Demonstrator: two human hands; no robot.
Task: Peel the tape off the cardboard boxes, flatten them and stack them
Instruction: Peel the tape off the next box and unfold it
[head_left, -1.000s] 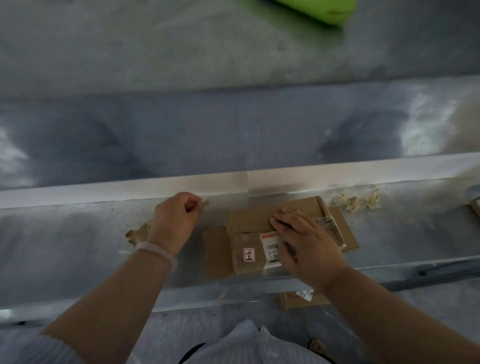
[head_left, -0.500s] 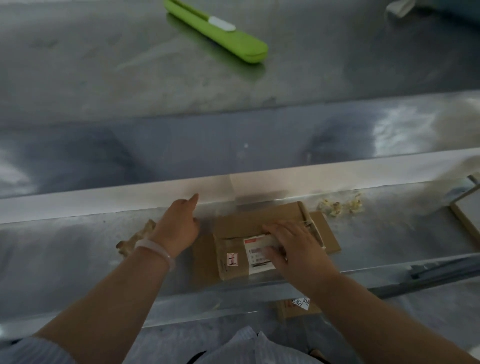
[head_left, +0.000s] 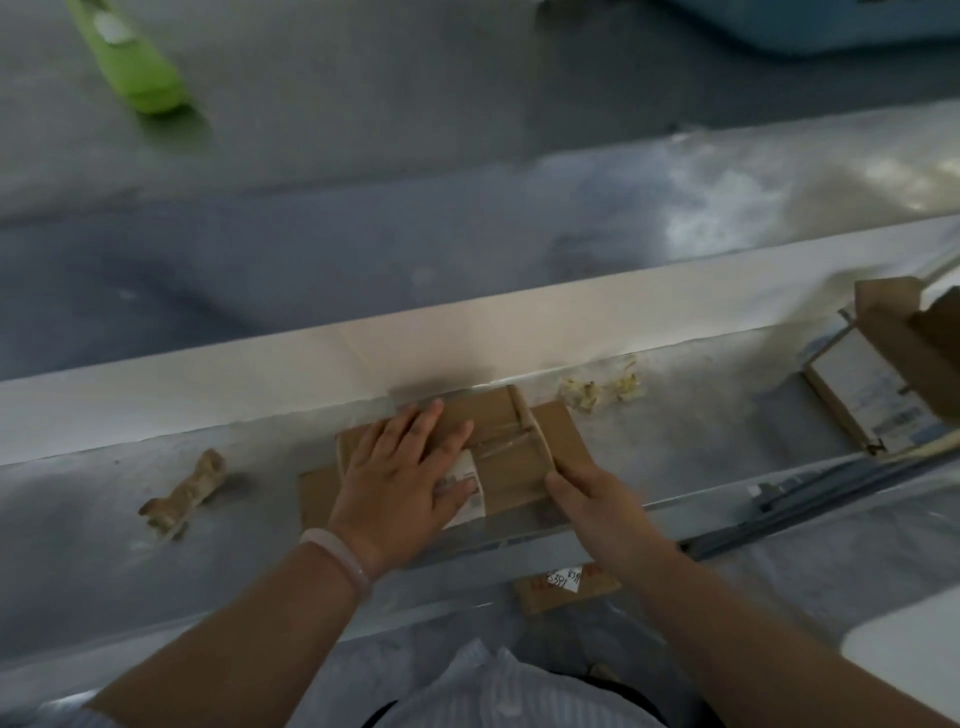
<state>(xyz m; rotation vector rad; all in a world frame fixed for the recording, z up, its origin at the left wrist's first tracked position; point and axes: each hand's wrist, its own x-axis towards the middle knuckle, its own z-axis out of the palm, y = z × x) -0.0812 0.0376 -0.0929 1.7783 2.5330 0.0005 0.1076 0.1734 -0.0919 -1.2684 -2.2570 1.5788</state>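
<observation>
The wide box (head_left: 491, 415) is pressed under the flat left hand (head_left: 400, 483); its near right edge is met by the right hand (head_left: 597, 506), grip unclear

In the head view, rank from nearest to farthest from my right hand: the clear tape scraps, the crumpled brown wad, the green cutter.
From the right hand on the cardboard box:
1. Clear tape scraps, just beyond it.
2. Crumpled brown wad, far left.
3. Green cutter, top left, far surface.

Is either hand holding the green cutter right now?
No, the green cutter lies far off while the left hand and right hand touch the cardboard box.
</observation>
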